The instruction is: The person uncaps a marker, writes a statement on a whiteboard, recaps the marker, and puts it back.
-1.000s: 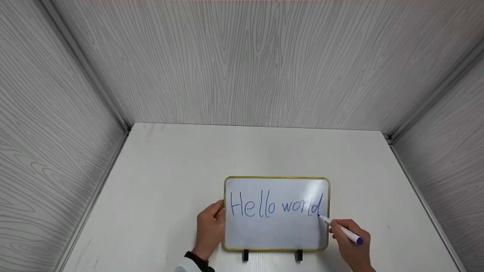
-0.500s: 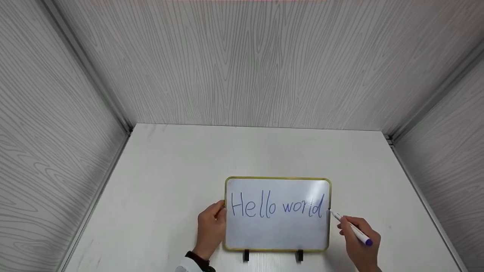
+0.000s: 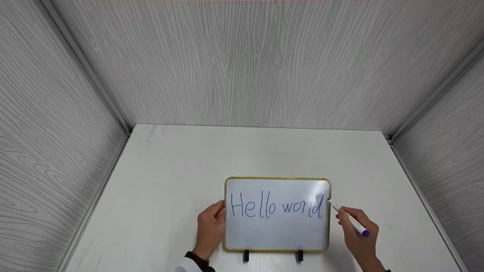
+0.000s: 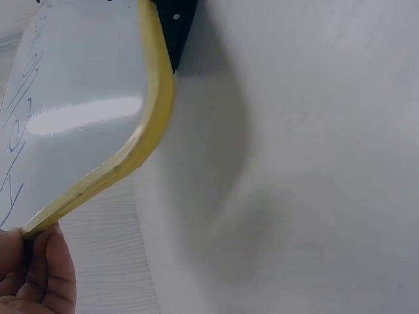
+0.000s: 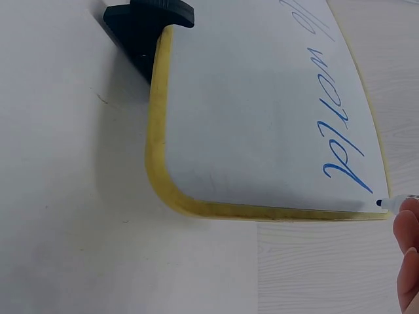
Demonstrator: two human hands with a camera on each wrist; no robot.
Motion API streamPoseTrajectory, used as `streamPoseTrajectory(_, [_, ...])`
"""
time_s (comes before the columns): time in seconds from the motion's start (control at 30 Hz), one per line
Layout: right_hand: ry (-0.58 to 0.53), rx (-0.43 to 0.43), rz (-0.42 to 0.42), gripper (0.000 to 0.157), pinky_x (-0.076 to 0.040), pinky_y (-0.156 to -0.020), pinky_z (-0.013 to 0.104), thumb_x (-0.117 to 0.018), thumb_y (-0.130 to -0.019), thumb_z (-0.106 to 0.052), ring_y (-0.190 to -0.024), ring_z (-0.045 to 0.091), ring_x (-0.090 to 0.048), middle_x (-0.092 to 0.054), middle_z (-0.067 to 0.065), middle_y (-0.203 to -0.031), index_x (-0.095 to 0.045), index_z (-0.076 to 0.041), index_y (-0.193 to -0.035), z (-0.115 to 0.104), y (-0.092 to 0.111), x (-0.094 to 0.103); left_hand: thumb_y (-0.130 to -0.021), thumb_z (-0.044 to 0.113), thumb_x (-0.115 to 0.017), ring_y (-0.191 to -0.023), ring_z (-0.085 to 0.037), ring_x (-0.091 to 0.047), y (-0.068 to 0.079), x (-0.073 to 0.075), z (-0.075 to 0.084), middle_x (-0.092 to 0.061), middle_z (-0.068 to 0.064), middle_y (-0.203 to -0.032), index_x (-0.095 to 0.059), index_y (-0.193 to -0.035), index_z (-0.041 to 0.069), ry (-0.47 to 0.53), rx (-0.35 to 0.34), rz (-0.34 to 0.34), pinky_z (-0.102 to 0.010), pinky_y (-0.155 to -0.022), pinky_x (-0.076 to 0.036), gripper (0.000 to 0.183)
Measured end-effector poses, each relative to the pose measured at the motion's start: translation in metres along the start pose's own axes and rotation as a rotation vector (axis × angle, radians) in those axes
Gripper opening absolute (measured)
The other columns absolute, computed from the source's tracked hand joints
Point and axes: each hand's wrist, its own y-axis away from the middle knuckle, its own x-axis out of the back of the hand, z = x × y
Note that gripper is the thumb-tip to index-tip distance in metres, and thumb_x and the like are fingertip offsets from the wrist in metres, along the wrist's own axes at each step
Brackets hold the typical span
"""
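A small whiteboard (image 3: 276,234) with a yellow frame stands tilted on black feet (image 3: 300,255), bearing the blue handwritten words "Hello world" (image 3: 252,204). My left hand (image 3: 210,225) pinches its left edge between thumb and fingers; the left wrist view shows these fingers (image 4: 59,265) on the yellow rim. In my right hand (image 3: 359,234) is a white marker (image 3: 355,223) with a purple-blue end, gripped like a pen. Its dark tip (image 5: 380,203) is at the board's right edge, just beyond the "d". Whether the tip touches the board I cannot tell.
The white tabletop (image 3: 181,158) extends behind and to both sides of the board. Grey wood-grain panels enclose it at the back (image 3: 242,68), left (image 3: 49,151) and right (image 3: 446,151). A dark band (image 3: 196,260) circles the left wrist.
The marker has lifted off the foot of the "d" and moved right to the board's edge, then slightly up. My left hand and the whiteboard have stayed in place.
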Motion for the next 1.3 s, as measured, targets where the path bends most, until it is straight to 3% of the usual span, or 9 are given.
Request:
streamPoseTrajectory(0.33, [-0.030,0.043,-0.013,0.019,-0.051,-0.061,0.011,-0.066,-0.080,0.027,-0.067,-0.004,-0.065,-0.071,0.019,-0.074,-0.073,0.013,-0.091,0.000,-0.004,-0.003,-0.098,-0.012,-0.061,-0.093,-0.019,-0.066,-0.001,0.000,0.002,-0.073,-0.013,-0.106,-0.070,-0.125,-0.010,0.039,0.036,-0.018,-0.032,-0.080,-0.057,0.029])
streamPoseTrajectory(0.6, [0.003,0.002,-0.025,0.019,-0.051,-0.059,0.011,-0.068,-0.080,0.027,-0.065,-0.004,-0.065,-0.071,0.017,-0.074,-0.073,0.011,-0.089,0.001,0.000,-0.002,-0.097,-0.013,-0.060,-0.098,-0.021,-0.067,-0.001,-0.001,0.001,-0.073,-0.014,-0.109,-0.070,-0.125,-0.010,0.074,0.052,-0.006,-0.035,-0.082,-0.057,0.030])
streamPoseTrajectory(0.8, [0.038,0.004,-0.046,0.020,-0.050,-0.058,0.011,-0.070,-0.079,0.026,-0.064,-0.001,-0.066,-0.072,0.015,-0.073,-0.074,0.008,-0.087,0.011,0.008,0.002,-0.096,-0.014,-0.061,-0.094,-0.020,-0.067,-0.001,-0.002,-0.001,-0.073,-0.013,-0.105,-0.071,-0.123,-0.010,0.059,0.011,0.003,-0.032,-0.080,-0.057,0.029])
streamPoseTrajectory(0.93, [-0.001,-0.004,-0.059,0.021,-0.051,-0.057,0.012,-0.070,-0.079,0.026,-0.064,-0.001,-0.066,-0.072,0.014,-0.073,-0.075,0.008,-0.088,0.019,0.015,0.005,-0.094,-0.015,-0.063,-0.092,-0.020,-0.068,0.000,-0.002,-0.002,-0.073,-0.014,-0.103,-0.072,-0.121,-0.010,0.035,-0.044,0.017,-0.030,-0.077,-0.057,0.028])
streamPoseTrajectory(1.07, [-0.013,-0.037,-0.069,0.021,-0.051,-0.056,0.013,-0.071,-0.079,0.025,-0.063,0.000,-0.067,-0.073,0.009,-0.073,-0.075,0.007,-0.089,0.023,0.022,0.008,-0.094,-0.015,-0.063,-0.091,-0.020,-0.068,0.000,-0.002,-0.004,-0.074,-0.013,-0.102,-0.072,-0.120,-0.010,0.030,-0.055,0.019,-0.030,-0.075,-0.057,0.028])
streamPoseTrajectory(1.3, [0.007,-0.075,-0.085,0.021,-0.051,-0.055,0.014,-0.073,-0.080,0.023,-0.063,0.001,-0.067,-0.073,0.006,-0.073,-0.077,0.004,-0.089,0.024,0.030,0.010,-0.096,-0.012,-0.062,-0.094,-0.020,-0.068,0.000,-0.002,-0.002,-0.074,-0.013,-0.106,-0.070,-0.125,-0.010,0.067,0.017,0.004,-0.030,-0.078,-0.057,0.030])
